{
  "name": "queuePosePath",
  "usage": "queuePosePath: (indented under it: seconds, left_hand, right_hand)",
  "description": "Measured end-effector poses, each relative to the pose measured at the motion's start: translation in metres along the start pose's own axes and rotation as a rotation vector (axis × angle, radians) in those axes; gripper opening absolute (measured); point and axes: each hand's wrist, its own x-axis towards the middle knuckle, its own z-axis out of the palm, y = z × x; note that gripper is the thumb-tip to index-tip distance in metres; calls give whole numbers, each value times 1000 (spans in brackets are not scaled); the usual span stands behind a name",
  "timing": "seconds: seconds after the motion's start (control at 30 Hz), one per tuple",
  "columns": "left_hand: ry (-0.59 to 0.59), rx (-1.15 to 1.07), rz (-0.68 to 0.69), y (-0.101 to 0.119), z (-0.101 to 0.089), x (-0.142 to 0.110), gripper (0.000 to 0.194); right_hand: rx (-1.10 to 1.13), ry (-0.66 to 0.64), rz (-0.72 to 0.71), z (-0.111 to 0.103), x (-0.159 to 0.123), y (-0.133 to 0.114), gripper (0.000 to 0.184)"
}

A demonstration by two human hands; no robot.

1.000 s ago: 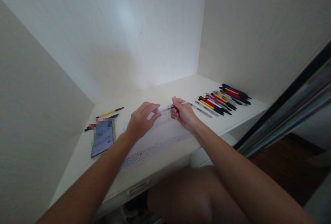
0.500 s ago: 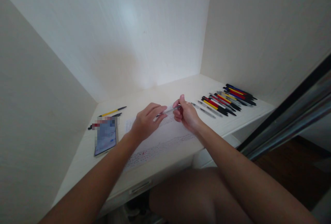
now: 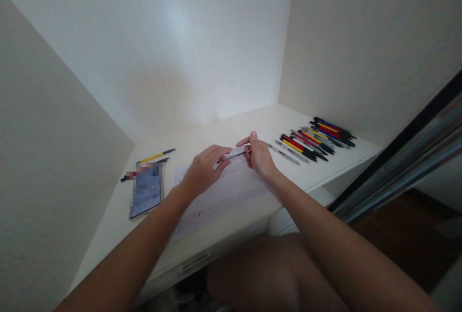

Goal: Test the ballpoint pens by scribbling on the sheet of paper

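Between my hands, above the paper, is a slim pen (image 3: 237, 155) with a pale body and a dark line along it. My left hand (image 3: 205, 168) is closed, its thumb and fingertips pinching the pen's left end. At the other end, my right hand (image 3: 262, 158) has its lower fingers curled about the pen, with the thumb pointing up. The exact grip of those fingertips is partly hidden. Beneath the hands lies a sheet of paper (image 3: 231, 189) with rows of small handwriting, some of it red.
Several pens (image 3: 306, 144) in black, red, yellow and clear lie in a row at the right. A phone (image 3: 146, 194) rests at the left, beside a yellow pen (image 3: 155, 156). Walls enclose the white desk (image 3: 231, 127); a drawer handle (image 3: 195, 261) is at its front.
The right hand's fingers have shifted on the pen, with the index finger now straighter. The pen has turned slightly, showing more of its dark line. The left hand stays nearly in place.
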Motion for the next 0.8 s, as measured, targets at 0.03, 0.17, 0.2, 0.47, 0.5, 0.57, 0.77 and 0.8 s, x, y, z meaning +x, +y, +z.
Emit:
queuePosePath:
  seconds: [0.03, 0.17, 0.2, 0.47, 0.5, 0.57, 0.77, 0.8]
  left_hand:
    - [-32, -11, -15, -5, 0, -1, 25]
    - [15, -20, -197, -23, -1, -7, 29]
    - [59, -20, -266, -26, -2, -8, 30]
    - [234, -63, -535, -34, -1, -10, 41]
    - [234, -70, -540, -34, 0, -10, 42]
    - [229, -86, -558, -34, 1, -10, 43]
    - [191, -103, -585, -34, 3, -11, 43]
    - [179, -93, -565, -35, 4, -12, 42]
  right_hand:
    - [-21, -32, 3, 0, 3, 0, 76]
    - [-127, -31, -51, -1, 25, -6, 78]
    - [-181, 2, -90, -2, 32, -7, 74]
    - [-944, -259, -226, -14, 65, -9, 14]
    - [-987, -284, -197, -18, 65, -9, 14]
    - [-1033, -291, -157, -28, 63, -11, 17]
    - [-1282, -285, -63, -56, 49, -11, 28]
    - [-1294, -297, -60, -57, 47, -10, 27]
